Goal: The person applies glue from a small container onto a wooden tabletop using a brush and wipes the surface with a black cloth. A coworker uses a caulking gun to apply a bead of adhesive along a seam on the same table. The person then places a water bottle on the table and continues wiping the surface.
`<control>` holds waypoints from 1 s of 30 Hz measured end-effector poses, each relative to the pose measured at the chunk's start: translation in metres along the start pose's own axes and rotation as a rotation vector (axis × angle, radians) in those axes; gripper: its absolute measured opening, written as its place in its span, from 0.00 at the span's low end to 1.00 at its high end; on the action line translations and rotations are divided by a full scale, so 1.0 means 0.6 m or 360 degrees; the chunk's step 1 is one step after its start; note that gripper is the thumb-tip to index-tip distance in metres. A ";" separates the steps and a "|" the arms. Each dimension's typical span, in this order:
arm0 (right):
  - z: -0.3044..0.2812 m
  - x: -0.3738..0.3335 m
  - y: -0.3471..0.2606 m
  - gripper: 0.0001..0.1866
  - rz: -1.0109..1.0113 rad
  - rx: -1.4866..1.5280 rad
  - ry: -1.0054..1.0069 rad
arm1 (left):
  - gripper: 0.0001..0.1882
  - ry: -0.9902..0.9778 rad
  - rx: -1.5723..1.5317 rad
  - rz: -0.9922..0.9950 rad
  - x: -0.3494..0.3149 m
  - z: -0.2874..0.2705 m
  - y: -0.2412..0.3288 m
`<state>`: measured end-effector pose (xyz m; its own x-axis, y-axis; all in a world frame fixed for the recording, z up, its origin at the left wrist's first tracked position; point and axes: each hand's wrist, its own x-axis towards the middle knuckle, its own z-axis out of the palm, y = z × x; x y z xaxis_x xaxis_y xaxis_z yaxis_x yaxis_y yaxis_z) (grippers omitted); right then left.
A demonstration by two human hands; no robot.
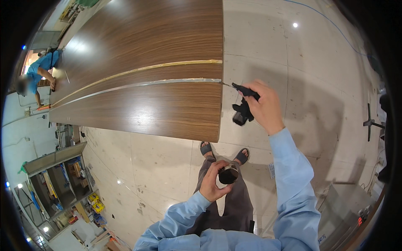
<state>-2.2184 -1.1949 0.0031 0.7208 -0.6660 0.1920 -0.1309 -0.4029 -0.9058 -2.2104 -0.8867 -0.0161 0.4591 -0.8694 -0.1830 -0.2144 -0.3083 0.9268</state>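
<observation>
We looked down on a large brown wood-grain counter (159, 100) spreading across the upper left. At its far left end bent a co-worker (44, 65) in blue. Along its top ran a gold strip (188, 63) and a silver strip (146, 83). Our right hand (268, 104) had its fingers clamped on a black tool (246, 91) just beyond the counter's right edge, its thin tip at the silver strip's end. Nearer our body, our left hand's (210, 184) fingers curled around a dark, round container (227, 175).
</observation>
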 end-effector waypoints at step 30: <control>-0.012 -0.070 -0.024 0.15 0.0151 0.0112 -0.0396 | 0.39 0.0038 0.0004 0.0118 -0.001 0.006 -0.006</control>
<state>-2.2517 -1.1654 0.0110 0.8538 -0.5205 0.0140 -0.1649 -0.2956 -0.9410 -2.2130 -0.8865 -0.0208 0.4625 -0.8803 -0.1061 -0.2507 -0.2446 0.9367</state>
